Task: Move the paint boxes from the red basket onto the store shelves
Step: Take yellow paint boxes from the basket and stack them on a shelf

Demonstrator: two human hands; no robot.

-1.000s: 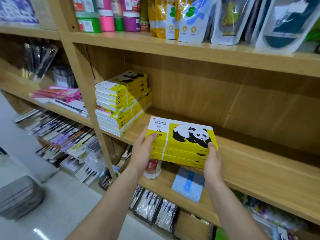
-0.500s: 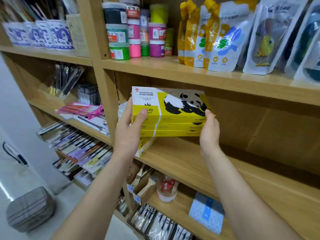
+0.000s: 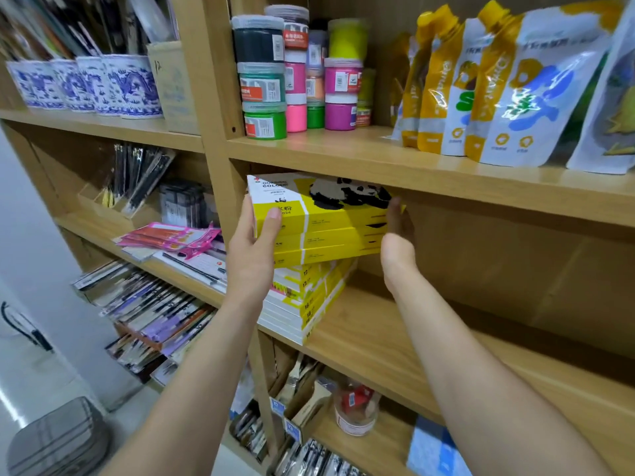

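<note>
I hold three stacked yellow-and-white paint boxes (image 3: pixel 323 221) with a panda on the lid. My left hand (image 3: pixel 252 255) grips their left end, thumb on the lid. My right hand (image 3: pixel 397 249) holds the right end, its fingers hidden behind the boxes. The bundle sits on top of a pile of the same paint boxes (image 3: pixel 305 297) at the left end of the wooden shelf (image 3: pixel 395 338), just under the shelf board above (image 3: pixel 412 170). The red basket is out of view.
Paint jars (image 3: pixel 285 84) and pouches (image 3: pixel 498 87) stand on the shelf above. Pink packs (image 3: pixel 171 235) and brush packs (image 3: pixel 151 304) fill the left bay. A jar (image 3: pixel 357 410) and a blue pad (image 3: pixel 436 448) lie on the lower shelf. A grey case (image 3: pixel 55 438) rests on the floor.
Both hands lifted the three boxes from in front of the shelf up and left, then pushed them onto the top of the pile.
</note>
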